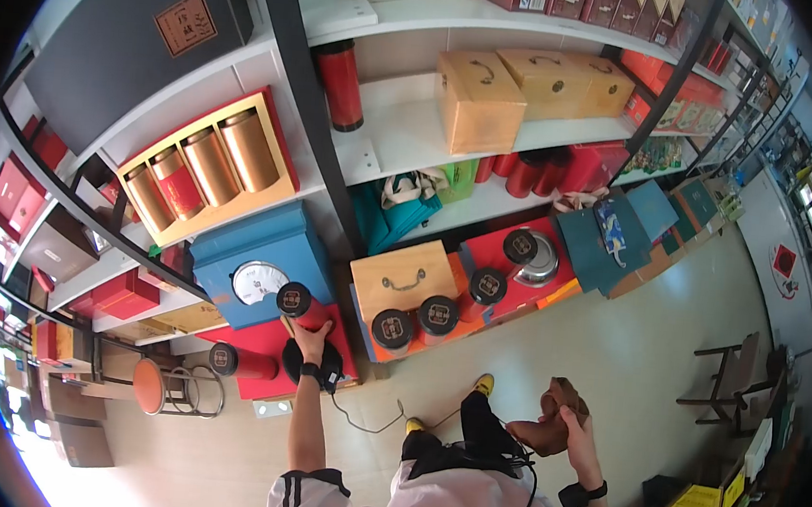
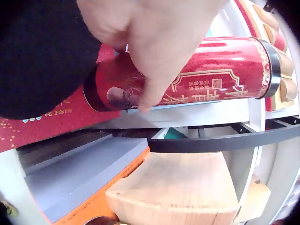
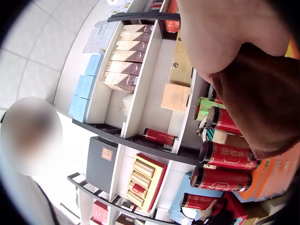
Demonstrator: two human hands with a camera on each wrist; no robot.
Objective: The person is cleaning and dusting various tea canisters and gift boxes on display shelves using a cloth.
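Observation:
My left hand (image 1: 309, 343) grips a red canister (image 1: 301, 308) with a black lid, over a red box (image 1: 345, 363) at the foot of the shelves. In the left wrist view the thumb lies across the side of this canister (image 2: 220, 70), which bears gold lettering; the far fingers are hidden behind it. A brown cloth (image 1: 550, 419) hangs bunched in my right hand (image 1: 583, 447), held out over the floor, away from the shelves. The right wrist view shows the cloth (image 3: 258, 103) folded under the palm. Another red canister (image 1: 249, 363) lies left of the gripped one.
Several similar canisters (image 1: 438, 315) stand beside a wooden box (image 1: 404, 277) with a handle. Behind the left hand is a blue box (image 1: 259, 237) with a round silver piece. Shelves (image 1: 395, 148) hold more boxes. A stool (image 1: 149, 386) stands at left; a cable (image 1: 364, 428) crosses the floor.

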